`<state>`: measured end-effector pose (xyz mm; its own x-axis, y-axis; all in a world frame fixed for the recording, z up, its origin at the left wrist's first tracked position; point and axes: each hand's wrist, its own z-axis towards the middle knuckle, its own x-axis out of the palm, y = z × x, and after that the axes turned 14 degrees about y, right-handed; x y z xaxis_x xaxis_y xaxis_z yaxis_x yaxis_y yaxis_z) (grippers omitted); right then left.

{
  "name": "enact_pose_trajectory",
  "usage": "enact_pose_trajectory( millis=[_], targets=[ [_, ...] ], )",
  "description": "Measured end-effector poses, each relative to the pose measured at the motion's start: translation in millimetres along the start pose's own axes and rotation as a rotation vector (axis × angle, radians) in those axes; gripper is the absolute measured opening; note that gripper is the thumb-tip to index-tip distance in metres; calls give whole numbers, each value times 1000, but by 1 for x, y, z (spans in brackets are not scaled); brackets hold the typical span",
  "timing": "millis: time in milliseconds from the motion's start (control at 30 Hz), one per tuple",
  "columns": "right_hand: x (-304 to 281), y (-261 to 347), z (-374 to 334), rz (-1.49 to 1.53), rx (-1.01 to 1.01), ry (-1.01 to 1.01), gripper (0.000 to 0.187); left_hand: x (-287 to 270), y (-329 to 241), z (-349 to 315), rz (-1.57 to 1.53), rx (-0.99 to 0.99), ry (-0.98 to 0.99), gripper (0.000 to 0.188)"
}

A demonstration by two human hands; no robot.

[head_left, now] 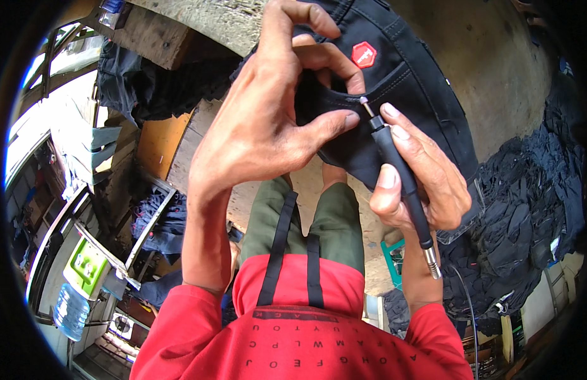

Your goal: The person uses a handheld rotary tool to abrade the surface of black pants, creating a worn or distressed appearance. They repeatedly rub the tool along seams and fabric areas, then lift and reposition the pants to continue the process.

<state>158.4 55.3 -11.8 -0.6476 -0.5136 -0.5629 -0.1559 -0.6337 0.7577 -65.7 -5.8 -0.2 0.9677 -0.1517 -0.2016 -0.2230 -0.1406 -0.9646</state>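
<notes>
Your left hand [255, 120]: thumb and fingertips set apart at a black garment [433, 95], a stitched edge between. Your right hand [433, 177]: fingers round a black pen-shaped tool [402, 170], pale tip at that edge, near your left thumb. One red hexagonal patch [364, 55], on the garment. Dark cloth heap [521, 215], right side. Blue-tinted clear bottle [70, 311], far left.
</notes>
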Motion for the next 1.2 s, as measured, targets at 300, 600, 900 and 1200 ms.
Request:
enact_pose_trajectory(
  millis=[300,600,900,1200],
  targets=[
    [-2,-1,0,11,2,-11,34,-3,-7,1,266,-70,77,78],
    [-6,0,-1,20,44,-15,36,4,8,4,-34,83,-37,80],
    [-5,1,0,23,67,-30,37,-1,1,1,80,12,-5,78],
    [-5,-2,-1,18,82,-63,35,2,2,3,9,12,5,80]
  ],
)
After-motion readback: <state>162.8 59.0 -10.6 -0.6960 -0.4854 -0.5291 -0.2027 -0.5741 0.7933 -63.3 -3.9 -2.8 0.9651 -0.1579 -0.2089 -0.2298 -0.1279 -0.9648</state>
